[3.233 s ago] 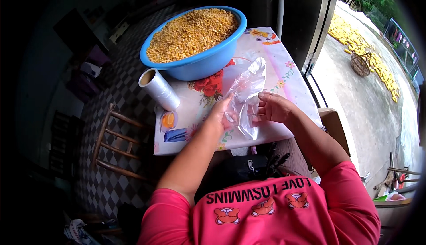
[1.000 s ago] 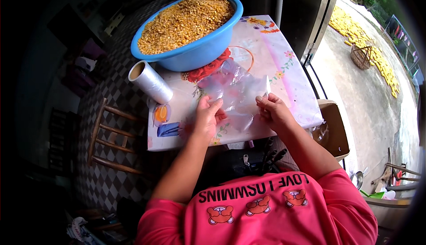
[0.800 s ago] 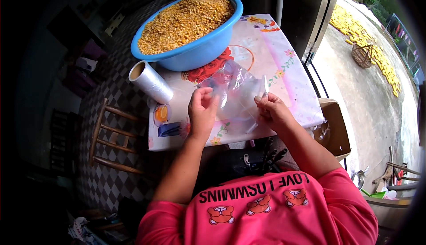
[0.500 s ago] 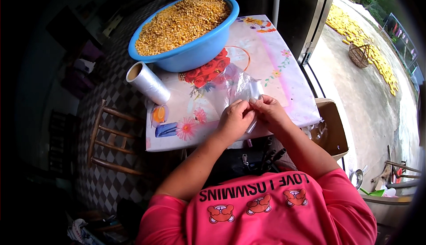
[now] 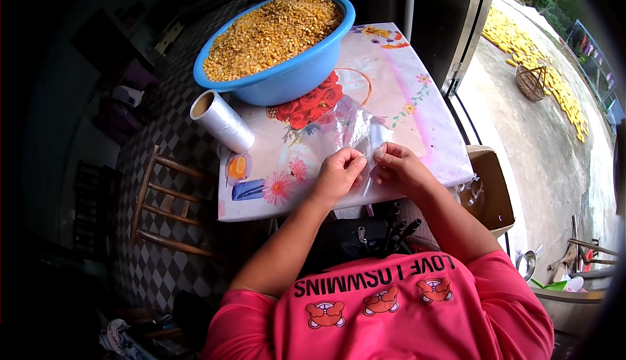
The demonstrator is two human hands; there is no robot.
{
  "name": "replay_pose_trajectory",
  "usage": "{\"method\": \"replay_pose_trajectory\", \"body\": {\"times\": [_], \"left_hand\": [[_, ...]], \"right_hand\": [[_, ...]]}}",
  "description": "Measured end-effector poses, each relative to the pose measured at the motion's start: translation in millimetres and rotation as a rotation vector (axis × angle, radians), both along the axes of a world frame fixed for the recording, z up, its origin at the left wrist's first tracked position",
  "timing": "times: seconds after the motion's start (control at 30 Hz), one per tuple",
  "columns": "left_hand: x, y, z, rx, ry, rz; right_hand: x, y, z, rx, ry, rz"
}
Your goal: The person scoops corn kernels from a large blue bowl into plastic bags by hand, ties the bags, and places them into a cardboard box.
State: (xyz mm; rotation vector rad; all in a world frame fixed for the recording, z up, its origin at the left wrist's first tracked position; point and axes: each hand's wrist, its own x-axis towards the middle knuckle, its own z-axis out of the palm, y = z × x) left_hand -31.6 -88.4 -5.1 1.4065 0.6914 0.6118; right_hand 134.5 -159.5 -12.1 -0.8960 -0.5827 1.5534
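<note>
A thin clear plastic bag (image 5: 354, 125) lies partly on the table, its near end raised between my two hands. My left hand (image 5: 340, 172) pinches one side of its edge between thumb and fingers. The other side is pinched by my right hand (image 5: 399, 168), a short gap apart from the left. Left of the bag stands a roll of clear plastic bags (image 5: 225, 122), tilted, its cardboard core showing at the top. Behind it a large blue basin (image 5: 280, 81) holds a heap of yellow corn kernels (image 5: 277, 31).
The table (image 5: 417, 145) wears a flowered cover. A cardboard box (image 5: 492, 194) with plastic scraps stands at its right edge, a wooden chair (image 5: 173, 207) at its left. Outside the doorway are a wicker basket (image 5: 530, 84) and spread yellow corn (image 5: 554, 76).
My hands have moved apart from touching each other, drawing the bag's near edge out between them. The basin and roll sit slightly farther right in view.
</note>
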Motion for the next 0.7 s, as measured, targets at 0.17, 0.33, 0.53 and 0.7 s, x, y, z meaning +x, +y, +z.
{"method": "replay_pose_trajectory", "body": {"times": [0.17,0.33,0.53,0.7], "left_hand": [[8,-7,2,0.063,-0.078,-0.056],[8,-7,-3,0.471,0.251,-0.049],[7,-6,-4,0.329,0.114,-0.079],[1,-3,-3,0.052,0.003,-0.084]], "right_hand": [[2,-1,-5,0.056,-0.049,-0.001],[-3,-3,-2,0.101,-0.169,-0.016],[-4,-6,2,0.090,-0.140,-0.050],[-9,-7,9,0.028,-0.156,-0.046]]}}
